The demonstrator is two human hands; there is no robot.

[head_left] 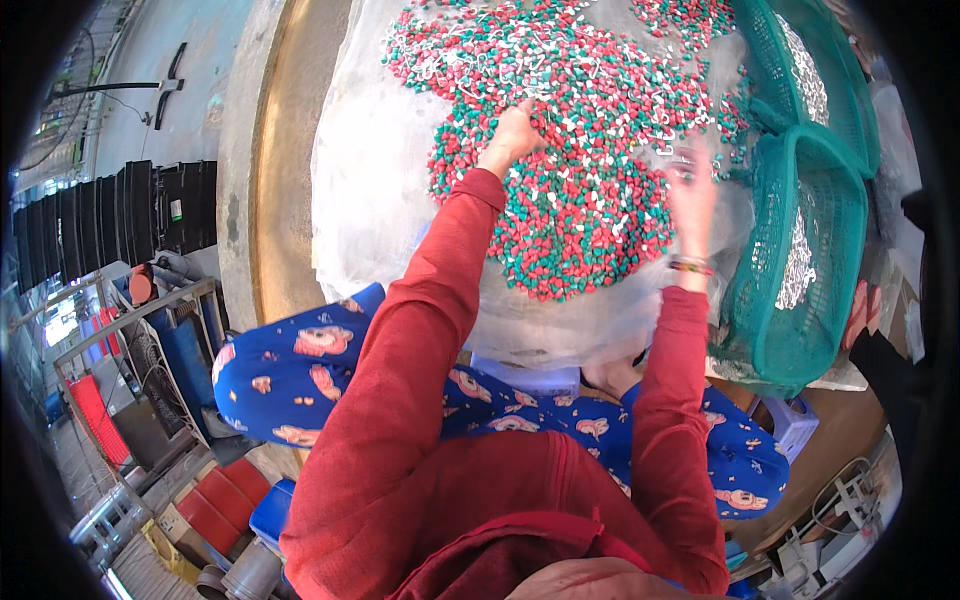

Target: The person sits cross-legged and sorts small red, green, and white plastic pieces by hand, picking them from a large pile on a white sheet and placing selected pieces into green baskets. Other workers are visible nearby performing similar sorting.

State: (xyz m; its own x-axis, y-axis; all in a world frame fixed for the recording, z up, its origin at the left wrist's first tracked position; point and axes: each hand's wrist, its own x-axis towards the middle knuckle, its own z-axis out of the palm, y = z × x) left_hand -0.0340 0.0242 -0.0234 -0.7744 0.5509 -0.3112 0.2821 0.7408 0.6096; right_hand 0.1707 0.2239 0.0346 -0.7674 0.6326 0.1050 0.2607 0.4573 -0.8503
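Nearest the camera, two arms in red sleeves are seen stretched forward over knees clad in blue patterned trousers. The left arm is extended almost straight, its sleeve creased along the elbow. The left hand is laid palm down on the heap of small red, green and white plastic pieces, with the fingers spread loosely and pressed into the pieces; whether any are pinched beneath it cannot be told. The right arm is bent upward at the elbow, and a beaded bracelet is worn at the wrist. The right hand is raised at the right edge of the heap, fingers open and blurred; nothing is clearly gripped in it.

The heap is spread on a clear, crinkled plastic sheet that is draped over a round desk with a worn, brownish rim. The pieces are small, glossy and pebble-like, and pale wire-like loops are mixed among them farther off.

Just right of the right hand, two teal mesh baskets of rigid latticed plastic are tilted on edge, with shiny metallic bits seen inside them.
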